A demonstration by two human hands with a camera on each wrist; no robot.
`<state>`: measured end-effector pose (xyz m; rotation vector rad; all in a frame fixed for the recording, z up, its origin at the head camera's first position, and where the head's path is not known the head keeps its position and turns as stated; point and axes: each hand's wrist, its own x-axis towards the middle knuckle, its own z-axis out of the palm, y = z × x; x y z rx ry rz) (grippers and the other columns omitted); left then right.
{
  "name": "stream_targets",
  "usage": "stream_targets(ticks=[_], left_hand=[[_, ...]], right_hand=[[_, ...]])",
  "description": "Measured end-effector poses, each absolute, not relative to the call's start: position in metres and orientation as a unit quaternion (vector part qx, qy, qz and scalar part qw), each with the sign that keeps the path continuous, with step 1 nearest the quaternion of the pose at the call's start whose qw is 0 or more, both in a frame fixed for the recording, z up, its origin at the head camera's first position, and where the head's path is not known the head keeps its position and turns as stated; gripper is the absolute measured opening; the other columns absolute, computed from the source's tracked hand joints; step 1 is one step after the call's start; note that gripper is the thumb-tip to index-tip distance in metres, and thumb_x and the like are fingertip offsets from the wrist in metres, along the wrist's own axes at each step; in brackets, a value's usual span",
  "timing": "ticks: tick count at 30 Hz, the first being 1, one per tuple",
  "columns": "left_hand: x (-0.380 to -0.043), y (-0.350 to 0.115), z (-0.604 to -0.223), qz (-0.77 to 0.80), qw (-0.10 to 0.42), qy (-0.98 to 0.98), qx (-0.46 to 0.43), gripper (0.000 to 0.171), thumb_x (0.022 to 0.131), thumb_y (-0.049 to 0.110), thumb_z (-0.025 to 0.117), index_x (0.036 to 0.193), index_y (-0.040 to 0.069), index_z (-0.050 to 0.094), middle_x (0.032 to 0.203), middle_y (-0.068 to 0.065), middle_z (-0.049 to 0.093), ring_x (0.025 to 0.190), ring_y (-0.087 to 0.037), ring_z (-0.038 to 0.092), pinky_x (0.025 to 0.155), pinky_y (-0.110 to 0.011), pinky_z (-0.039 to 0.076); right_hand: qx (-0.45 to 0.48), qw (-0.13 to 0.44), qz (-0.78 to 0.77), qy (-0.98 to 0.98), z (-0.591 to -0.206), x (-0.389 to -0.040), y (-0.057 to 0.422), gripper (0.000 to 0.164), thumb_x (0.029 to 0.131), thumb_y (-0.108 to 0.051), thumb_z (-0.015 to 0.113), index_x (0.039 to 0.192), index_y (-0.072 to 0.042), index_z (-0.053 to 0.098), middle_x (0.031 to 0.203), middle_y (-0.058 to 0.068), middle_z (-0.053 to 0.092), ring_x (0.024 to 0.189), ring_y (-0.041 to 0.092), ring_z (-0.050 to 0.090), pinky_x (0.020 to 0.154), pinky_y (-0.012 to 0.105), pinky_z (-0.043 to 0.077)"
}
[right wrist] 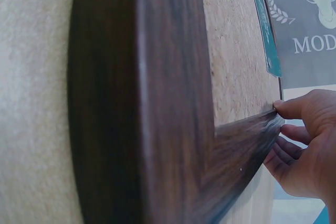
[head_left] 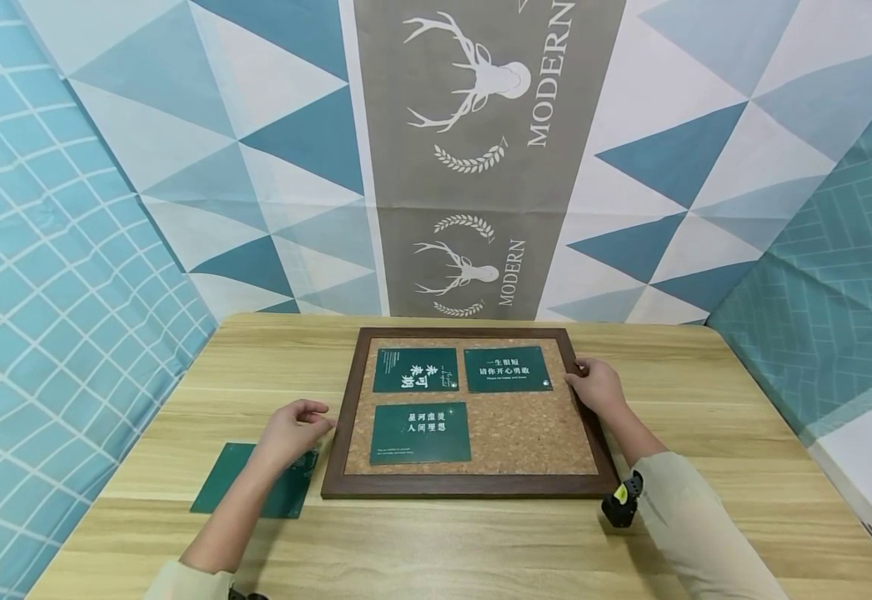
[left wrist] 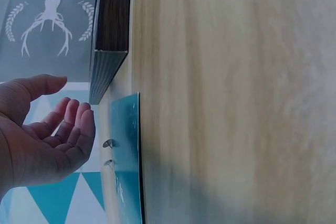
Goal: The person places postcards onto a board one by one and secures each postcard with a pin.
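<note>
A corkboard (head_left: pixel 529 433) with a dark brown wooden frame lies flat on the table. Three green cards with white lettering are on it: one upper left (head_left: pixel 406 367), one upper right (head_left: pixel 507 367) and one lower left (head_left: pixel 421 442); small pins show on them. My right hand (head_left: pixel 599 388) grips the frame's right side, thumb on top and fingers along the outer edge, also clear in the right wrist view. Beside the left side of the frame, my left hand (head_left: pixel 293 432) hovers with loosely bent fingers, holding nothing. Beneath it lies a loose green card (head_left: pixel 218 483), partly hidden by the forearm.
Two metal thumbtacks (left wrist: pixel 109 153) rest on the loose card in the left wrist view. The wood-grain table (head_left: pixel 436 550) reaches back to a patterned wall covering (head_left: pixel 473 192). At the far right is a white surface (head_left: pixel 871 450).
</note>
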<state>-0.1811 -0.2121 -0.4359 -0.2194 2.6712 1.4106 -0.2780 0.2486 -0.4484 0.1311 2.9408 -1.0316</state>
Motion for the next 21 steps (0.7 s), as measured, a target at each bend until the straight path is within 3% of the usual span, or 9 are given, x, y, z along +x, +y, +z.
stream_targets(ticks=[21], left_hand=[[-0.179, -0.233, -0.435, 0.442, 0.044, 0.892, -0.082, 0.043, 0.091, 0.024, 0.058, 0.123, -0.005, 0.053, 0.107, -0.02, 0.058, 0.087, -0.022, 0.061, 0.068, -0.031, 0.053]], right_hand=[[0.041, 0.001, -0.33, 0.943, -0.451, -0.279, 0.25, 0.046, 0.095, -0.015, 0.052, 0.135, 0.008, 0.043, 0.125, 0.031, 0.052, 0.108, 0.041, 0.055, 0.081, 0.048, 0.051]])
